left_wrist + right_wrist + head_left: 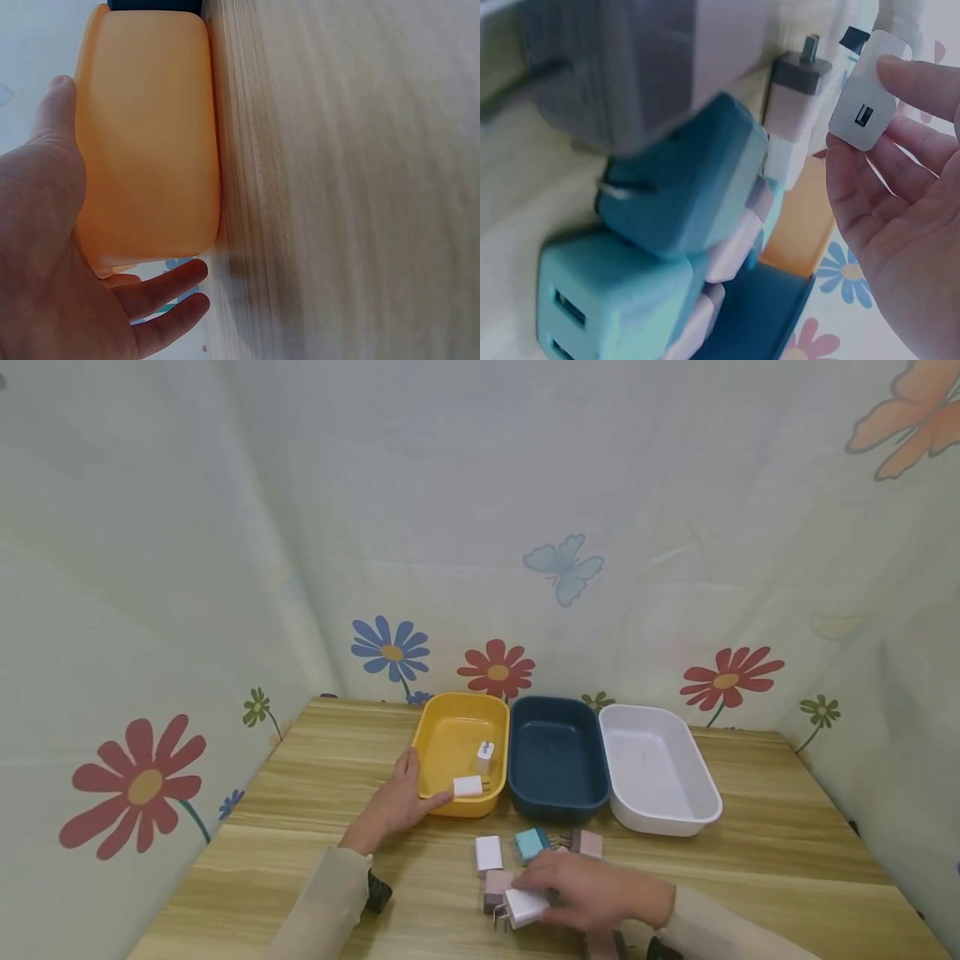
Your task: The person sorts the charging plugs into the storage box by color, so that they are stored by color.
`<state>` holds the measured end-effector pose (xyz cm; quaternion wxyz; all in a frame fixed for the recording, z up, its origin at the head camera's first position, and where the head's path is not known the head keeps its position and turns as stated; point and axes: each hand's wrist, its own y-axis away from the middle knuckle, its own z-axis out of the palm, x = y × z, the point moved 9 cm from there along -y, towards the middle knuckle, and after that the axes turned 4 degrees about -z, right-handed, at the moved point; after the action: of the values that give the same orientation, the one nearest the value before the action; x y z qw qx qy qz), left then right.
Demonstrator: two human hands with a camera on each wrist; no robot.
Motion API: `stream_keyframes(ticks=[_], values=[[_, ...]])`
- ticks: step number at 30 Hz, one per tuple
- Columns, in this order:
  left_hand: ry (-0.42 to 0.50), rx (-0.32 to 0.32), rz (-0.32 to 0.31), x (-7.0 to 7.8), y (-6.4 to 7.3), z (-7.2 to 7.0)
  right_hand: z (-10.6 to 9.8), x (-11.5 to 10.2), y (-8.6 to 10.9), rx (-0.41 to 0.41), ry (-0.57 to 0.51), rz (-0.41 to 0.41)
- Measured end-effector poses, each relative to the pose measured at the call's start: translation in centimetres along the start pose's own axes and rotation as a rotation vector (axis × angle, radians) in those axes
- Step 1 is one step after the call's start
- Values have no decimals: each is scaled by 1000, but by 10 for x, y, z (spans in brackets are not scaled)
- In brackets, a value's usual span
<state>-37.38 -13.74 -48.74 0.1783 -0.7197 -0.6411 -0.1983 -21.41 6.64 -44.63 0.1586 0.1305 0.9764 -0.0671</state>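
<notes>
While the right hand (581, 887) pinches a white USB charger (527, 907) over the table (262, 860), the left hand (396, 800), spread, touches the yellow bin (445, 743); the head view's lower edge cuts off a pink charger (602, 947).

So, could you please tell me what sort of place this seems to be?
Probably a makeshift tabletop workspace, perhaps indoors: a wood-grain table stands before what looks like a hanging flower-printed sheet, with three plastic bins lined up along its far side.
</notes>
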Motion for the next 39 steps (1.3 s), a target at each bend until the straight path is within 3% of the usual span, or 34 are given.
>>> stream_keyframes(ticks=[13, 28, 39], values=[[-6, -3, 6, -2, 1, 2, -29, 13, 1, 129, 19, 26], [-2, 3, 2, -1, 1, 1, -67, 54, -5, 194, 36, 210], [-21, 3, 2, 1, 4, -2, -75, 76, -6, 186, 48, 331]])
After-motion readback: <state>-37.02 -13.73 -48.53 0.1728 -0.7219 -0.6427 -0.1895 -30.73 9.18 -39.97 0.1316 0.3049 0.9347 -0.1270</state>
